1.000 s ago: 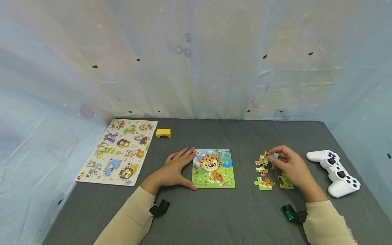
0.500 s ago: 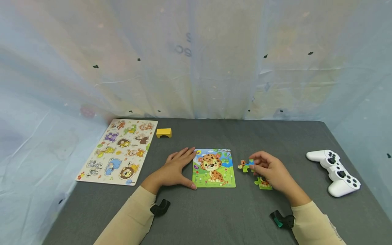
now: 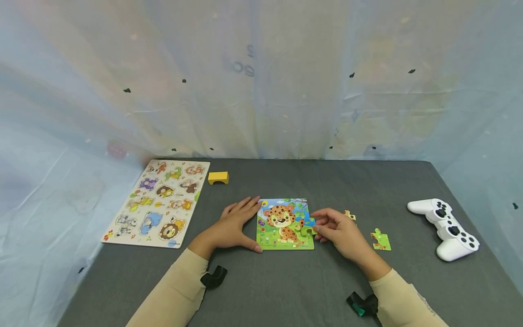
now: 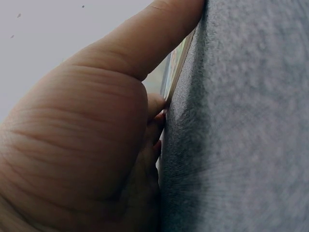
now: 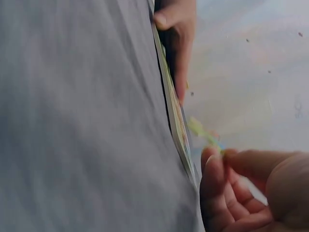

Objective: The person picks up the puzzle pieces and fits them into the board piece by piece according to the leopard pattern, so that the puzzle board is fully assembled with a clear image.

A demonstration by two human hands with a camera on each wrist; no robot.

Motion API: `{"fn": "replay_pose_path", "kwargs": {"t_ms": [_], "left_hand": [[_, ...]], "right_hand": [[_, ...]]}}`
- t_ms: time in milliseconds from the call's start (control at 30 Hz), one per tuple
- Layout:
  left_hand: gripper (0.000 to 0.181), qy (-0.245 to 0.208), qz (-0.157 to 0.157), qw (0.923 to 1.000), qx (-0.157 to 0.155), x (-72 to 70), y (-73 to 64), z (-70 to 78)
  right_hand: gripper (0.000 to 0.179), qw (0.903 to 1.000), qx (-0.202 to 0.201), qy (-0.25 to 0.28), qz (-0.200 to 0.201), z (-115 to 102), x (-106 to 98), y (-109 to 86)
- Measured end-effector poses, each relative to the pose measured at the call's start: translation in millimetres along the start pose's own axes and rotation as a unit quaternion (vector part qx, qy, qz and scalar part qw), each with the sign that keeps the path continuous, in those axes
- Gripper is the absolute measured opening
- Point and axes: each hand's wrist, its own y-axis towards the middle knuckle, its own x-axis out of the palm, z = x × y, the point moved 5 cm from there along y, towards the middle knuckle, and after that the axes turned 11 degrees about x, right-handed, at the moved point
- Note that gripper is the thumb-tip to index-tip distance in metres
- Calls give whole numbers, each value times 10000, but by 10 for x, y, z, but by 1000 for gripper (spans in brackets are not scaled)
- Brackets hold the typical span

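Note:
A square jigsaw puzzle (image 3: 269, 243) with a leopard cub picture lies flat on the dark grey table. My left hand (image 3: 230, 229) is spread with straight fingers, its fingertips and thumb at the puzzle's left edge. Over the right side of the puzzle, my right hand (image 3: 337, 231) pinches a jigsaw piece (image 3: 306, 227) between thumb and fingers. In the right wrist view this piece (image 5: 203, 133) is blurred and held above the puzzle's surface. Two loose pieces show right of that hand: a green and orange one (image 3: 381, 240) and another (image 3: 350, 215) partly hidden behind the hand.
At the left lies a large white board of animal pictures (image 3: 163, 204), with a yellow arched block (image 3: 218, 177) by its upper right corner. A white game controller (image 3: 445, 229) rests near the table's right edge. A pale sheet (image 3: 286, 91) hangs behind.
My right hand has carried the jigsaw piece leftward from the loose pieces to the puzzle's right side. The left hand has stayed in place.

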Motion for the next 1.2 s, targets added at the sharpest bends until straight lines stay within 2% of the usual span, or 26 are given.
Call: {"fn": "replay_pose_path", "kwargs": {"t_ms": [133, 333, 467, 533, 600, 667, 767, 867, 933, 1000, 1067, 1200], "left_hand": [[135, 13, -11, 10000, 8, -2, -6, 16], [134, 40, -17, 10000, -12, -1, -11, 22], [134, 43, -2, 10000, -5, 3, -8, 23], [134, 44, 6, 10000, -5, 3, -6, 26], [134, 31, 13, 10000, -11, 1, -5, 29], [134, 25, 16, 10000, -25, -2, -7, 28], [134, 30, 8, 10000, -45, -3, -12, 25], [134, 31, 3, 10000, -45, -4, -15, 24], [134, 37, 5, 10000, -50, -3, -17, 22], [134, 34, 10, 10000, -55, -2, -17, 18], [134, 44, 3, 10000, -58, 1, -15, 14], [134, 37, -2, 10000, -35, -8, -4, 20]], "right_hand": [[34, 9998, 18, 181, -3, 6, 93, 49], [39, 9988, 251, 428, -3, -19, 205, 147], [42, 9982, 382, 447, 134, -30, 227, 187], [40, 9986, 355, 118, 373, -40, 218, 176], [37, 9963, 110, -572, 632, -79, 220, 137], [37, 9830, -305, -1627, 798, -140, 253, 93], [45, 9400, -1107, -3137, 763, -249, 366, 18], [57, 8983, -1580, -4084, 364, -300, 493, -35], [62, 8783, -1656, -4483, 135, -305, 549, -68], [64, 8639, -1649, -4760, 2, -301, 576, -95], [64, 8546, -1656, -4921, -55, -300, 585, -119], [62, 8489, -1709, -5000, -68, -308, 572, -148]]}}
